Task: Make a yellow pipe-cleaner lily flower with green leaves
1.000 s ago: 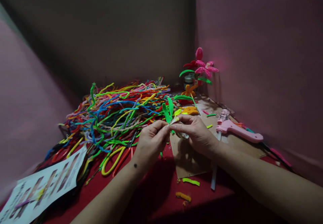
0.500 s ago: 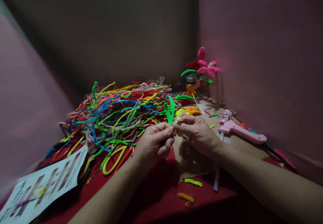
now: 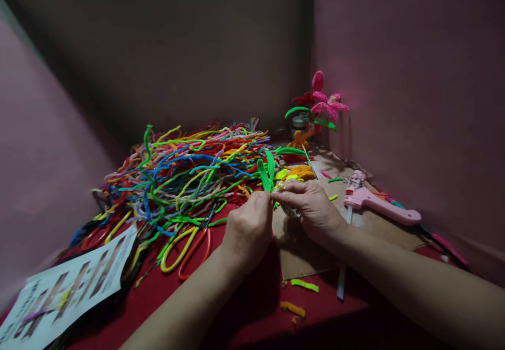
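Note:
In the middle of the head view, my left hand (image 3: 249, 229) is closed, knuckles up, around the base of a pair of green pipe-cleaner leaves (image 3: 265, 175) that point upward. My right hand (image 3: 313, 205) meets it from the right, thumb and forefinger pinched. At its fingertips shows a small pale yellow tuft (image 3: 280, 186), close to the leaf base. The exact join between the leaves and the tuft is hidden by my fingers. Orange and yellow fuzzy petals (image 3: 300, 172) lie just behind my right hand.
A heap of coloured pipe cleaners (image 3: 189, 168) fills the back left. Scissors (image 3: 190, 251) and a printed sheet (image 3: 74, 287) lie in front of it. On the right, a pink glue gun (image 3: 374, 204) rests on cardboard (image 3: 303, 258). Pink flowers (image 3: 327, 105) stand behind.
My left hand has rolled over so its knuckles now face up, uncovering the red scissor handle. My right hand keeps its pinch. The view has shifted slightly.

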Demonstrator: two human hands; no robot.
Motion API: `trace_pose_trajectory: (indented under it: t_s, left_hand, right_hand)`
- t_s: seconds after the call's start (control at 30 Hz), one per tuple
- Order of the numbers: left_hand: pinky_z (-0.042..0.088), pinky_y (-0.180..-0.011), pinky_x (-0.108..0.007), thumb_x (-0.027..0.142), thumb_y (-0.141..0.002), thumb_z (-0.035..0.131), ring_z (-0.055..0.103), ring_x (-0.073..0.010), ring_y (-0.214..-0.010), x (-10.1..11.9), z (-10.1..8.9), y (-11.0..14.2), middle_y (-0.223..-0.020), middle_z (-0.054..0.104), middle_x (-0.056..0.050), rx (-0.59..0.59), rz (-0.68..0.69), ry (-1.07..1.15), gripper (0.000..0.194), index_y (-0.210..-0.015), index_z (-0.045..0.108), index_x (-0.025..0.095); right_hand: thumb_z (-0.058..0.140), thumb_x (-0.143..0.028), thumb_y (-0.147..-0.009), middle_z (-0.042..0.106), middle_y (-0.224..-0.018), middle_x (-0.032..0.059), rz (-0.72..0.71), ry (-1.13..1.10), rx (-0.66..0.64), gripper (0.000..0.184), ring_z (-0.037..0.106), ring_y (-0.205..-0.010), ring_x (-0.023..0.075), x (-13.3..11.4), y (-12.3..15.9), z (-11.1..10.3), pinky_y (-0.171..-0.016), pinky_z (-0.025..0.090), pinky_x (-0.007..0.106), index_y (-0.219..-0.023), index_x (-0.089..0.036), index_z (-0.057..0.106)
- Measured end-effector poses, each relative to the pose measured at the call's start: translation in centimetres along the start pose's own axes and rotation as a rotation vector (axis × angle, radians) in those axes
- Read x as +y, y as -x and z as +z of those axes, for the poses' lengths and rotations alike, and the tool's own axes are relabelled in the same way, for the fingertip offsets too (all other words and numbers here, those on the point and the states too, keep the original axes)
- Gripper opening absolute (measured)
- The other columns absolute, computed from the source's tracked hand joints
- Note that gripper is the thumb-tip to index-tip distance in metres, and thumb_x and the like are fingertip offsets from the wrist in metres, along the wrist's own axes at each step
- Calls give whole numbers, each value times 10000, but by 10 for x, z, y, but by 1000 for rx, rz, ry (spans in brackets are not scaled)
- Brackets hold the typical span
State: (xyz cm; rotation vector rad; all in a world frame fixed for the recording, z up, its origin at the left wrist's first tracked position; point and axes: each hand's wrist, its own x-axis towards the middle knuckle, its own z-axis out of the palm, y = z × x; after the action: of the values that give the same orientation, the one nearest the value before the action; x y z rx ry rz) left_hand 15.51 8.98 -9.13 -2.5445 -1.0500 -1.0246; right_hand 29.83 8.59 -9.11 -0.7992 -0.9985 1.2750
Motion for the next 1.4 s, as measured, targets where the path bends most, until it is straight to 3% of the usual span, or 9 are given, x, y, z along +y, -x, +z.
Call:
trace_pose_trajectory:
  t_s: [0.1, 0.4, 0.57, 0.73, 0.87, 1.07, 1.23, 1.33, 1.4]
  left_hand:
    - [412, -592, -215, 103, -851, 385, 532, -120, -617, -1, -3, -2, -679, 561, -24, -16, 1, 60, 162, -798, 528, 156]
    - [338, -516, -184, 164, -807, 469, 404, -75, -504, 7, -23, -10, -570, 458, 41, -69, -326, 401, 123, -690, 507, 174]
    - [265, -408, -165, 269, -803, 508, 313, -42, -418, 13, -29, -14, -529, 417, 61, -189, -664, 828, 172, -668, 485, 165]
    - [192, -340, -141, 278, -792, 542, 246, -12, -345, 12, -32, -15, -516, 431, 74, -283, -893, 1307, 145, -725, 477, 168]
    - [196, -329, -128, 275, -790, 568, 231, 0, -348, 9, -31, -13, -543, 457, 62, -330, -899, 1515, 139, -754, 506, 157]
    - [172, -309, -116, 271, -803, 566, 202, 7, -343, 7, -27, -10, -526, 441, 63, -357, -899, 1610, 134, -769, 532, 146]
    - [156, -314, -113, 281, -808, 555, 213, 7, -333, 4, -27, -9, -509, 433, 62, -457, -897, 1633, 139, -783, 535, 146]
    - [205, -319, -122, 320, -807, 545, 250, 0, -335, 4, -26, -10, -524, 443, 60, -458, -873, 1580, 187, -737, 519, 149]
    - [271, -333, -142, 345, -807, 533, 331, -17, -348, 6, -24, -10, -561, 481, 46, -407, -833, 1434, 216, -716, 514, 151]
  right_hand:
    - [749, -287, -592, 516, -581, -38, 26, 40, -18, 191, 409, -549, 75, -4, 1, 1, -554, 312, 246, -580, -147, 621]
    - [758, -262, -582, 580, -690, -26, 12, 211, -134, 195, 498, -651, 99, -15, 6, 1, -654, 364, 261, -700, -161, 642]
    - [736, -284, -616, 511, -566, -57, 122, 96, -119, 162, 362, -472, 53, -14, 4, -2, -484, 262, 231, -695, -176, 644]
    - [777, -223, -540, 559, -615, -27, 227, -76, -98, 162, 432, -548, 64, -9, -1, -3, -510, 289, 221, -643, -157, 670]
    - [766, -168, -524, 576, -598, -24, 296, -175, -108, 148, 472, -573, 72, -9, -2, -2, -510, 311, 208, -637, -157, 672]
    - [780, -188, -480, 581, -539, -29, 412, -254, -177, 234, 491, -499, 74, -9, -3, -3, -474, 314, 209, -684, -144, 674]
    - [745, -162, -525, 598, -557, -21, 358, -212, -292, 160, 487, -509, 69, -10, -1, -5, -499, 317, 219, -671, -139, 684]
    - [738, -154, -511, 601, -565, -18, 304, -203, -225, 115, 483, -520, 75, -9, -1, -3, -525, 318, 232, -607, -148, 675]
    - [746, -153, -491, 607, -575, -14, 269, -213, -135, 118, 488, -538, 86, -6, -3, -3, -542, 325, 241, -583, -157, 672]
